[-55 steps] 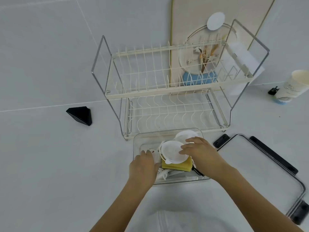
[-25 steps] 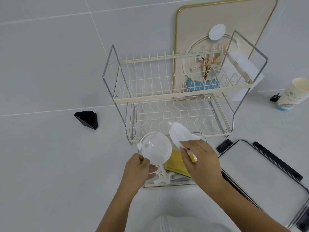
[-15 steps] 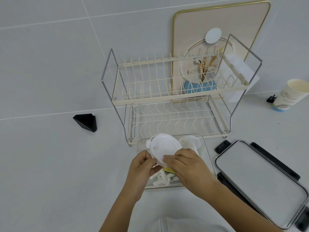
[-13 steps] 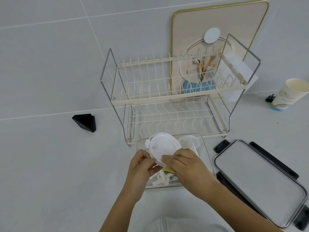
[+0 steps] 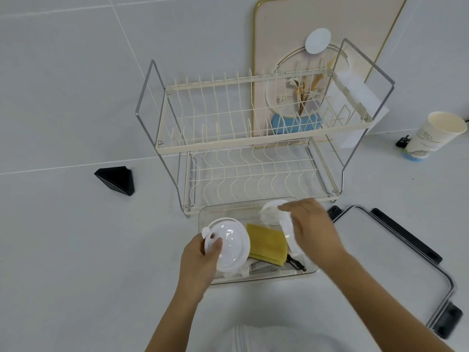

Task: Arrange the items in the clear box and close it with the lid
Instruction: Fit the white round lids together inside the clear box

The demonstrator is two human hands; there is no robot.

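Left hand: the left hand (image 5: 200, 260) pinches a round white lid (image 5: 228, 246) at its near-left rim, thumb on top and fingers curled beneath, holding it tilted over the box's left end.
Right hand: the right hand (image 5: 311, 231) is blurred; its fingers look loosely bent over a white cup (image 5: 272, 213) at the box's 1 o'clock corner. Whether they grip it I cannot tell.
Clear box: the clear box (image 5: 256, 278) sits at the table's near middle, just in front of the dish rack (image 5: 253, 138).
Contents: a yellow sponge (image 5: 266, 243) lies in the middle; white plastic pieces and a small black clip (image 5: 295, 262) lie along the near wall.
Handling: the round lid and cup look thin, light, stiff and smooth, likely slippery; rim grips suit them. The sponge is soft and will squash to make room.
Box lid: the big lid (image 5: 396, 255) with black latches lies flat at 3 o'clock of the box, untouched.
Edges: the rack's lower shelf crowds the far wall at 12 o'clock.
Open room: bare table at 9 o'clock, and near the body at 6 o'clock.
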